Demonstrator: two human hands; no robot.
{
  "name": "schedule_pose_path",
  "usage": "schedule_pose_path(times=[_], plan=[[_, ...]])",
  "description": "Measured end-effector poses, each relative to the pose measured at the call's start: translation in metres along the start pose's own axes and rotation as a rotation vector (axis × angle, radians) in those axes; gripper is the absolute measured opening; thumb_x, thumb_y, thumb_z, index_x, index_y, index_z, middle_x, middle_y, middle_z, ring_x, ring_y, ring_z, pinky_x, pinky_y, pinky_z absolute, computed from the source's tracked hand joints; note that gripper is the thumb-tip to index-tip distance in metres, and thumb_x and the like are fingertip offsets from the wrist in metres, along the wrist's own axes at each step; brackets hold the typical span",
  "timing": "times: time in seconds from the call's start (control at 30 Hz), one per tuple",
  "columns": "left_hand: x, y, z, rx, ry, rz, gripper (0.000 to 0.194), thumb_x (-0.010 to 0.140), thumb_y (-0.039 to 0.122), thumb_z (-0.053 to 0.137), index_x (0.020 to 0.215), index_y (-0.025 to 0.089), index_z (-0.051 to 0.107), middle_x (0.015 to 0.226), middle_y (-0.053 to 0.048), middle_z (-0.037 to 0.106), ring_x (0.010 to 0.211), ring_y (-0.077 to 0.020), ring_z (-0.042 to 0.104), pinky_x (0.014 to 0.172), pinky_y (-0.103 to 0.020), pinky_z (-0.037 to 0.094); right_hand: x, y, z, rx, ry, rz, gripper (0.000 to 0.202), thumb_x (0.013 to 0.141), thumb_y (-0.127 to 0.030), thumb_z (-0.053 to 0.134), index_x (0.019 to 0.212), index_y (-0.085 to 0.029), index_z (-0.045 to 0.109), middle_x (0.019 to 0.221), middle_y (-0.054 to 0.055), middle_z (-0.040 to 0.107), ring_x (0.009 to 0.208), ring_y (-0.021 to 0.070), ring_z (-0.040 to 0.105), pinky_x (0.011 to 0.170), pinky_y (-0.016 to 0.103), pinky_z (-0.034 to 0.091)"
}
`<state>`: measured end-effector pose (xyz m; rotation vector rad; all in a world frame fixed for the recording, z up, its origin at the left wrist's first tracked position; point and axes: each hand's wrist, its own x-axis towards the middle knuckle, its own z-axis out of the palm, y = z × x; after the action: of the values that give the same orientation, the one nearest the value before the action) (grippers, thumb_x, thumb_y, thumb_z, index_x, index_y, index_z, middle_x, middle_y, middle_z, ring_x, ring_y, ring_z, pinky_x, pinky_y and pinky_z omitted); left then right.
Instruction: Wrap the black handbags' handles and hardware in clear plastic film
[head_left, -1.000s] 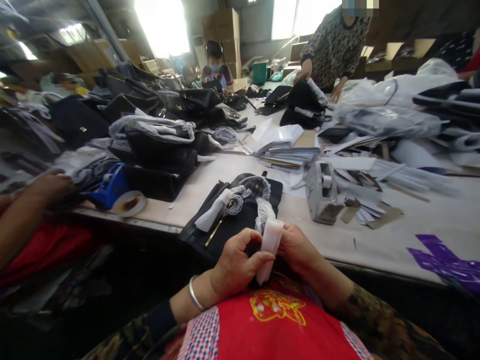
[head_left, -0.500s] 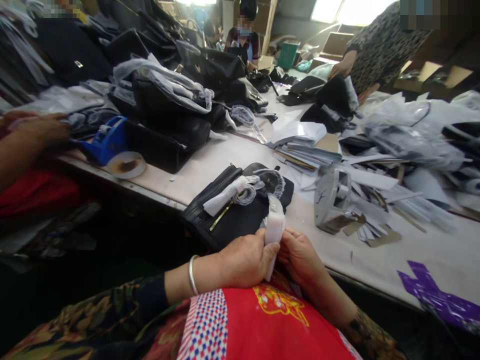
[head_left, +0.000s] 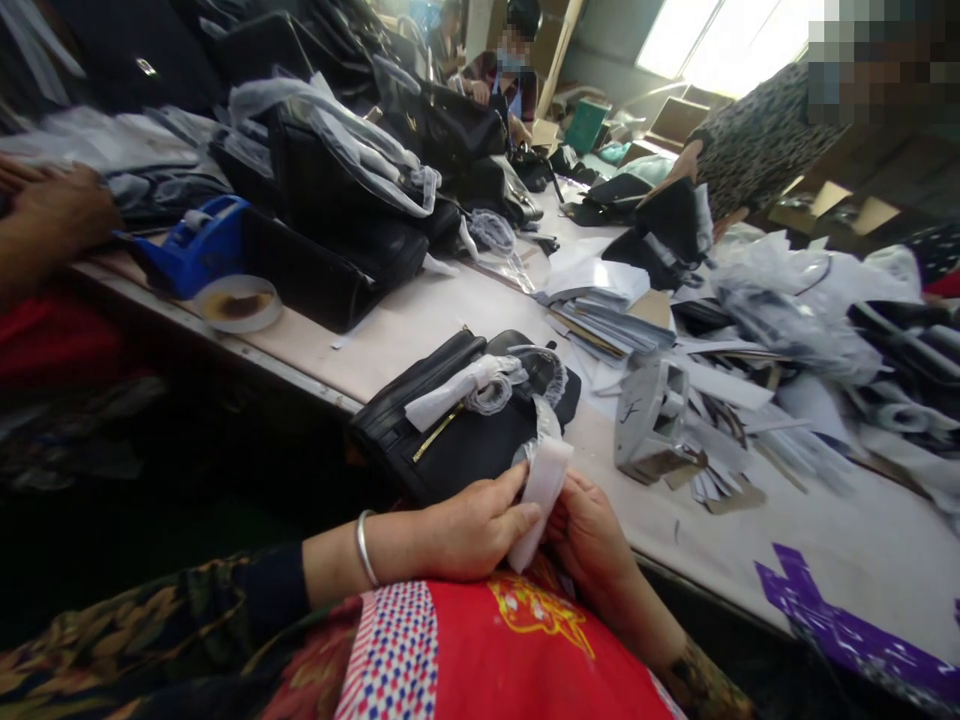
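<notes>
A black handbag (head_left: 469,450) with a gold zip lies at the table's near edge, in front of my hands. On top of it rests a rolled strap (head_left: 491,390) in clear plastic, with a white wrapped end. A white strip of wrapping (head_left: 541,485) stands at the bag's near side, below a plastic-covered strap piece (head_left: 549,418). My left hand (head_left: 487,525) is closed on the strip, thumb in front. At its right edge my right hand (head_left: 592,520) is closed too, with its fingertips partly hidden behind the strip.
A tape dispenser (head_left: 649,415) stands right of the bag beside paper scraps. Stacked white sheets (head_left: 600,300) lie behind it. Further left are a blue tape dispenser (head_left: 199,245), a tape roll (head_left: 238,303) and piled black bags (head_left: 330,260). A co-worker's hand (head_left: 64,220) is at far left.
The white strip now leans, its lower end shifted left with my left hand. My right hand stays by its right edge. The camera view has shifted slightly.
</notes>
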<state>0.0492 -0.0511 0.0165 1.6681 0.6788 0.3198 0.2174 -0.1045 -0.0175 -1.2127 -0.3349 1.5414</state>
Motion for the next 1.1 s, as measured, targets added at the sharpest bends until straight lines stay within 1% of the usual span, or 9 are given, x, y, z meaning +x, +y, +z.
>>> schedule_pose_path(times=[0.13, 0.3, 0.43, 0.53, 0.63, 0.73, 0.83, 0.97, 1.1], plan=[[-0.004, 0.0, 0.001, 0.018, 0.028, -0.004, 0.044, 0.097, 0.033, 0.048, 0.135, 0.012, 0.053, 0.121, -0.015, 0.069, 0.107, -0.0288, 0.066, 0.096, -0.039, 0.05, 0.001, 0.001, -0.001, -0.102, -0.053, -0.014, 0.036, 0.072, -0.047, 0.085, 0.08, -0.018, 0.066, 0.052, -0.005, 0.057, 0.039, 0.0086, 0.047, 0.036, 0.019, 0.038], [-0.003, 0.002, 0.007, 0.012, 0.11, -0.028, 0.035, 0.097, 0.033, 0.047, 0.123, 0.013, 0.059, 0.107, -0.012, 0.073, 0.094, -0.0255, 0.07, 0.083, -0.034, 0.053, 0.004, 0.0, -0.01, -0.317, -0.119, -0.071, 0.033, 0.081, -0.049, 0.077, 0.084, -0.017, 0.068, 0.056, -0.003, 0.061, 0.04, 0.0092, 0.049, 0.038, 0.02, 0.041], [0.002, 0.002, 0.011, -0.106, 0.084, -0.131, 0.031, 0.098, 0.036, 0.044, 0.112, 0.012, 0.058, 0.097, -0.014, 0.075, 0.083, -0.0251, 0.072, 0.069, -0.032, 0.055, 0.006, 0.0, -0.015, -0.352, -0.179, -0.043, 0.034, 0.084, -0.05, 0.072, 0.08, -0.018, 0.065, 0.05, -0.004, 0.055, 0.038, 0.0095, 0.047, 0.038, 0.02, 0.037], [0.005, 0.003, 0.013, -0.162, 0.067, -0.2, 0.032, 0.098, 0.039, 0.042, 0.109, 0.013, 0.056, 0.093, -0.014, 0.076, 0.081, -0.0259, 0.073, 0.065, -0.032, 0.056, 0.005, -0.003, -0.015, -0.319, -0.203, -0.009, 0.033, 0.086, -0.046, 0.07, 0.071, -0.019, 0.059, 0.047, -0.006, 0.048, 0.037, 0.0083, 0.044, 0.037, 0.019, 0.03], [0.007, 0.006, 0.013, -0.038, 0.108, -0.189, 0.03, 0.097, 0.038, 0.042, 0.106, 0.014, 0.057, 0.096, -0.015, 0.075, 0.085, -0.0272, 0.073, 0.069, -0.034, 0.055, 0.002, -0.008, -0.017, -0.254, -0.26, -0.001, 0.025, 0.082, -0.04, 0.068, 0.072, -0.019, 0.06, 0.052, -0.005, 0.048, 0.041, 0.0094, 0.046, 0.039, 0.021, 0.031], [0.009, 0.008, 0.013, 0.174, 0.142, -0.175, 0.031, 0.097, 0.038, 0.039, 0.102, 0.014, 0.057, 0.098, -0.018, 0.072, 0.09, -0.0307, 0.072, 0.072, -0.037, 0.053, -0.001, -0.012, -0.018, -0.212, -0.321, -0.006, 0.028, 0.075, -0.045, 0.072, 0.075, -0.018, 0.064, 0.055, -0.004, 0.05, 0.045, 0.011, 0.047, 0.043, 0.023, 0.037], [0.011, 0.008, 0.017, 0.323, 0.122, -0.199, 0.033, 0.097, 0.039, 0.038, 0.103, 0.012, 0.056, 0.093, -0.02, 0.071, 0.084, -0.032, 0.071, 0.066, -0.037, 0.05, -0.001, -0.011, -0.013, -0.274, -0.201, -0.037, 0.036, 0.076, -0.049, 0.077, 0.072, -0.017, 0.062, 0.055, -0.004, 0.051, 0.047, 0.0095, 0.044, 0.047, 0.022, 0.04], [0.015, 0.005, 0.022, 0.454, 0.119, -0.169, 0.034, 0.097, 0.037, 0.036, 0.107, 0.011, 0.054, 0.093, -0.021, 0.07, 0.08, -0.0325, 0.071, 0.064, -0.037, 0.049, 0.001, -0.003, 0.0, -0.354, 0.02, -0.089, 0.038, 0.078, -0.051, 0.079, 0.079, -0.015, 0.067, 0.066, 0.0, 0.064, 0.058, 0.0129, 0.055, 0.056, 0.025, 0.047], [0.015, 0.003, 0.02, 0.407, 0.101, -0.13, 0.035, 0.098, 0.041, 0.035, 0.105, 0.013, 0.055, 0.093, -0.02, 0.07, 0.08, -0.0321, 0.07, 0.064, -0.037, 0.048, -0.001, 0.001, 0.009, -0.215, 0.053, -0.105, 0.037, 0.076, -0.05, 0.081, 0.082, -0.016, 0.068, 0.069, 0.0, 0.068, 0.059, 0.0141, 0.059, 0.055, 0.025, 0.048]])
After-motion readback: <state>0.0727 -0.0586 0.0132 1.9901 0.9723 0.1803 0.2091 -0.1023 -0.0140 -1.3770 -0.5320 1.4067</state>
